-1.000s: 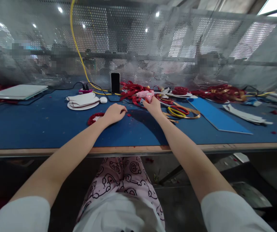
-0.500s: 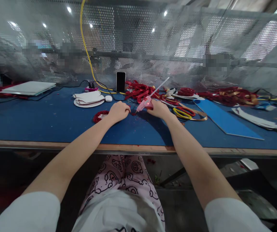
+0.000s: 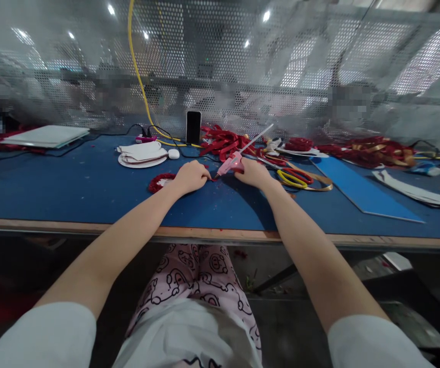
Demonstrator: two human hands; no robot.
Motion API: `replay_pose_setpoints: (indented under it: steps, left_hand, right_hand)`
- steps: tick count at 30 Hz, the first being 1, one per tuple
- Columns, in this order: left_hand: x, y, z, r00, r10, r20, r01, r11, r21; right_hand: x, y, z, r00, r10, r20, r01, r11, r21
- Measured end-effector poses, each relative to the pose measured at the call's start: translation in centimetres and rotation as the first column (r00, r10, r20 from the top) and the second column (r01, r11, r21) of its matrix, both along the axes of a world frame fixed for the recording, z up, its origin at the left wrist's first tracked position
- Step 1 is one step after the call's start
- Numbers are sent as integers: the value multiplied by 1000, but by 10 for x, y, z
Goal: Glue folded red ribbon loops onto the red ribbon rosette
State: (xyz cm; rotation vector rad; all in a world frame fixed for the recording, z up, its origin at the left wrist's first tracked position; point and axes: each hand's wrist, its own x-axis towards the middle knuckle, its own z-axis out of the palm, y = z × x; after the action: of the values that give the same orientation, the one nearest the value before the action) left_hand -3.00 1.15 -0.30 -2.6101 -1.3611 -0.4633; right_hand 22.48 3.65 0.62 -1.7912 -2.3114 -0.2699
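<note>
glue gun [image 3: 231,163] dipped toward table's front edge [image 3: 220,234], right grip [image 3: 254,173] clasping it. a slip could burn left grip [image 3: 191,177], its hold unclear.

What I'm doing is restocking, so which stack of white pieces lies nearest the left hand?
The rounded stack just beyond the left hand, beside the small white object. The flat sheets lie far left, the curved strips far right.
</note>
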Motion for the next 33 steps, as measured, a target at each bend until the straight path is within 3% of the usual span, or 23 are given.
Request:
replay_pose_setpoints:
  steps: [33]
  left_hand:
    - [1,-3,4,1000,8,11,-7,998,-63]
  right_hand:
    - [-3,-6,3,1000,-22,13,22,1000,18]
